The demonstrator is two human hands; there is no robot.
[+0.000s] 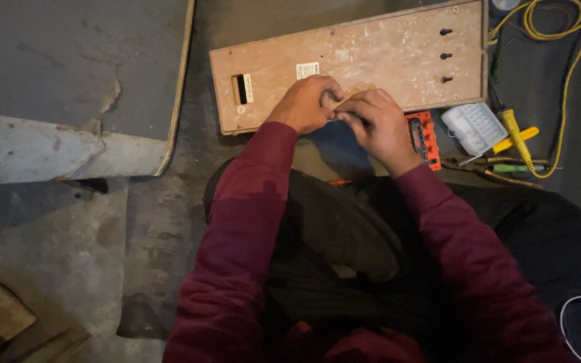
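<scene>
My left hand (306, 103) and my right hand (376, 125) meet with fingers curled at the near edge of a long tan board (371, 47) that lies flat on the floor. The fingertips pinch together over something small that stays hidden between them. The board carries a white label, a dark rectangular slot near its left end and three small keyhole slots near its right end. Both arms wear dark red sleeves, and my dark trousers fill the view below the hands.
An orange bit holder (422, 138), a clear plastic box (475, 128), a yellow-handled tool (519, 138), a yellow cable (565, 67) and flexible metal shafts (506, 176) lie right of my hands. A grey slab (68, 81) rests at the left. A white wire (576, 316) runs at lower right.
</scene>
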